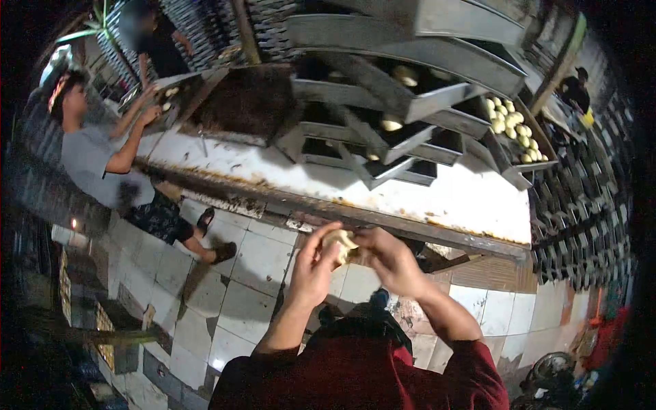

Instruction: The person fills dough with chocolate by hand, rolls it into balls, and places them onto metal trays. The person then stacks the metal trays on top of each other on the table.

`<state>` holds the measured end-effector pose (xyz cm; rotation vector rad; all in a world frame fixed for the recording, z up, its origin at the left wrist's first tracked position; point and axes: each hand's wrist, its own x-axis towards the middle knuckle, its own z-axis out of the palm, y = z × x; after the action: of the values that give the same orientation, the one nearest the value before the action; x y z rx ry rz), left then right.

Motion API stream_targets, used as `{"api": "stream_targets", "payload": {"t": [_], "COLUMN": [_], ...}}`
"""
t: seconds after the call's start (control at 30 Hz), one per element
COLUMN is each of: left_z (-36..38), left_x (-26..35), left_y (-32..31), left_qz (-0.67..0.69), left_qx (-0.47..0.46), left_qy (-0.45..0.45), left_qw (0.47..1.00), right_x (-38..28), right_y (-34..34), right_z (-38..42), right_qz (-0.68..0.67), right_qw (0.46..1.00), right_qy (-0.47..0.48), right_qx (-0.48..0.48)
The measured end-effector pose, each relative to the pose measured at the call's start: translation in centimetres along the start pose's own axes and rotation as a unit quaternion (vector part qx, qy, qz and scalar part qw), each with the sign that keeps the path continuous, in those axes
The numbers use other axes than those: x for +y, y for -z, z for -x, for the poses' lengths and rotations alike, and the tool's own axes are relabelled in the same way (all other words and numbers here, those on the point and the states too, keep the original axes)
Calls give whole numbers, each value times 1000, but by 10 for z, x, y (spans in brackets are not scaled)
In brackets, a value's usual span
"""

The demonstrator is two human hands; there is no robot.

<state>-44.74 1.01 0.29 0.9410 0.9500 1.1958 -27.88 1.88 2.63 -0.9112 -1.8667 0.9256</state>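
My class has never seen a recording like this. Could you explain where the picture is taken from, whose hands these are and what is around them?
There is no machine here. One picture, from a camera on a person's head, looks down at their bare hands. The left hand holds a pale lump, probably dough; the right hand, its fingers blurred, is up against it. Beyond is a white-topped table with stacked metal trays. One tray at the right holds many pale, rounded pieces. At the left, a co-worker reaches towards the table's far end.
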Motion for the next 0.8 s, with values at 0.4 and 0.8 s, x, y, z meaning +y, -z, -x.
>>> {"api": "stream_targets", "payload": {"t": [0.4,0.8], "left_z": [-34,-70], "left_x": [-81,-111], "left_y": [-239,-320], "left_qz": [63,-184], "left_qx": [-215,-150], "left_qy": [-19,-279], "left_qw": [974,930], "right_x": [51,106], "right_y": [208,277], "right_z": [115,134], "right_qz": [-152,-167], "right_qw": [963,971], "right_qy": [-162,-106], "right_qx": [154,132]}}
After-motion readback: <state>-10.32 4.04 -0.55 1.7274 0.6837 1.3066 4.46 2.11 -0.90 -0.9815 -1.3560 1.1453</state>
